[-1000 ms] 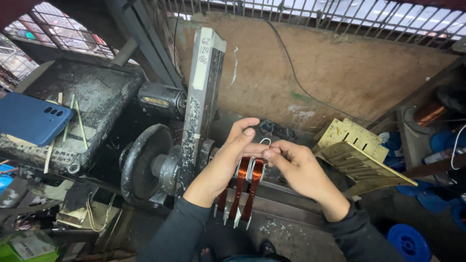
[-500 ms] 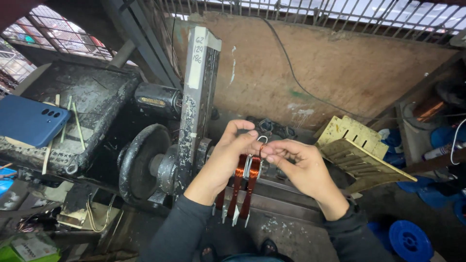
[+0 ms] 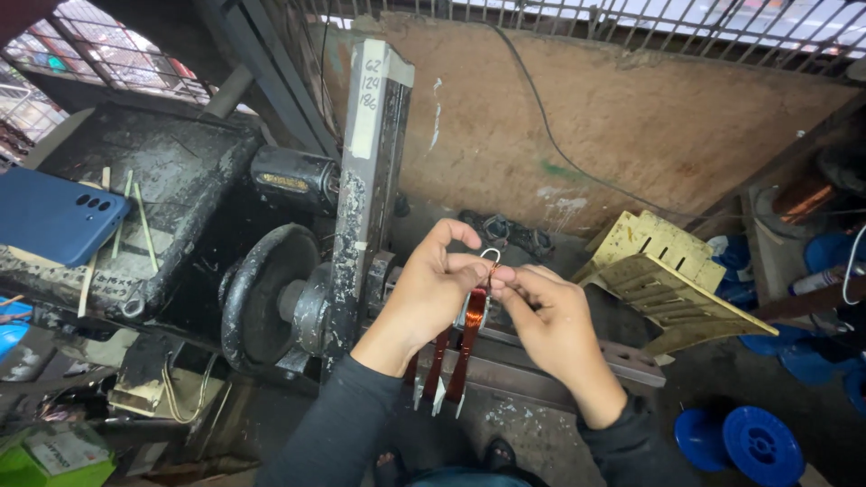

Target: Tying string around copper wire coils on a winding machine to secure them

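My left hand [image 3: 431, 287] and my right hand [image 3: 546, 316] meet at the centre of the head view, fingertips together over a small copper wire coil [image 3: 473, 311]. Both pinch at a thin white loop [image 3: 490, 256] on top of the coil. The coil sits on a winding former with reddish-brown strips [image 3: 456, 365] that hang down and end in pale points. Just left of my left hand stands a grimy upright metal post [image 3: 368, 171] with a black wheel [image 3: 262, 298] on its shaft.
A blue phone [image 3: 52, 216] lies on a dirty black machine housing [image 3: 171, 198] at the left. A yellow slotted plastic part [image 3: 663, 275] rests to the right. Blue spools [image 3: 740, 442] lie on the floor at the lower right. A brown board [image 3: 631, 117] backs the bench.
Both hands have stayed on the coil, with only small shifts of the fingertips at the loop. The camera has tilted slightly.
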